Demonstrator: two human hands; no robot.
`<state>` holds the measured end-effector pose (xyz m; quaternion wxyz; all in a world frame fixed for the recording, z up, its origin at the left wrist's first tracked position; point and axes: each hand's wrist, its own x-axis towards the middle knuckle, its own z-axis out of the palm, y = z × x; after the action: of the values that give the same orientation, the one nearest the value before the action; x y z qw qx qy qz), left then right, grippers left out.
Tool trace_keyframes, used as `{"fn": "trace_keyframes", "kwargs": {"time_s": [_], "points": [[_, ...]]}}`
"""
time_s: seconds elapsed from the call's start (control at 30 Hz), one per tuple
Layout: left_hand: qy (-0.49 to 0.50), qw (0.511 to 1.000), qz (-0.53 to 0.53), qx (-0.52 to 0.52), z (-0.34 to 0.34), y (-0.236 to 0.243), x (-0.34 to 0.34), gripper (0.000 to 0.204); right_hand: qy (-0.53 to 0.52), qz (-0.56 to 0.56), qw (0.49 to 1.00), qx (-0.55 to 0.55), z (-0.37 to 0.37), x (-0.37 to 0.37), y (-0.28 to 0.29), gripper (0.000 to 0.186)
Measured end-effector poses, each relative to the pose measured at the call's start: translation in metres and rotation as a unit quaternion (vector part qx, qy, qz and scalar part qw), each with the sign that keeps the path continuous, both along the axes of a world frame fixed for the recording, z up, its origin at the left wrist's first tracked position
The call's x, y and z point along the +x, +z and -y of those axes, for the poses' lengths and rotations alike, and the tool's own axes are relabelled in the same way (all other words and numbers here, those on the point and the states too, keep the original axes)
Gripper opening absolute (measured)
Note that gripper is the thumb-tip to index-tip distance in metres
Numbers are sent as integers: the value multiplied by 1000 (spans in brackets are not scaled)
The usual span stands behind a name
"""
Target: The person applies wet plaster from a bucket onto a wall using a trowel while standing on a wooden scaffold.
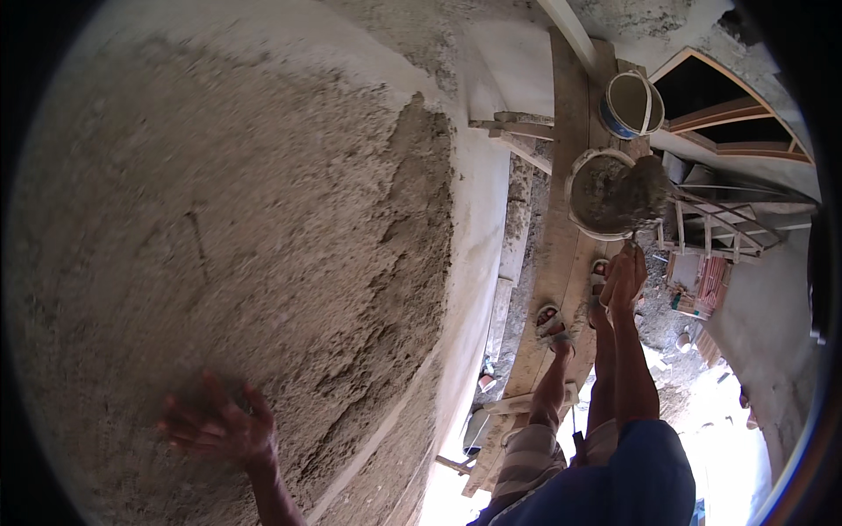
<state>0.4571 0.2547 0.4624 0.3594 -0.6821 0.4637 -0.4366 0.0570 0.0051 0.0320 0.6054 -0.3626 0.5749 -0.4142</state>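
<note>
My left hand (215,421) is open, fingers spread and slightly blurred, against or just before the rough plastered wall (307,219) at the left. My right hand (624,273) is closed on the handle of a trowel (649,188), its blade mostly hidden under a dark heap of wet mortar. That heap sits over the right side of a round white bucket of mortar (574,206), which stands on a wooden plank walkway (568,105). A second bucket (618,123), white and blue with a pale handle, stands just beyond it.
My sandalled feet (553,323) stand on the planks. Timber braces (526,140) cross beside the wall. At the right are a wooden ladder-like frame (719,223), stacked reddish material (706,285) and a wood-edged opening (719,105). Rubble and bright ground show below the walkway.
</note>
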Motion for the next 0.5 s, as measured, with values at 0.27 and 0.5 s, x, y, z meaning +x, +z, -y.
{"fn": "trace_keyframes", "kwargs": {"time_s": [0.27, 0.5], "points": [[24, 1000, -7, -2, -15, -2, 5, 57, -68, -160, 984, 22, -61, 195, 35, 26], [13, 1000, -20, 15, -10, 1, 1, 59, 277, -29, 957, -75, -213, 328, 126, 35]]}}
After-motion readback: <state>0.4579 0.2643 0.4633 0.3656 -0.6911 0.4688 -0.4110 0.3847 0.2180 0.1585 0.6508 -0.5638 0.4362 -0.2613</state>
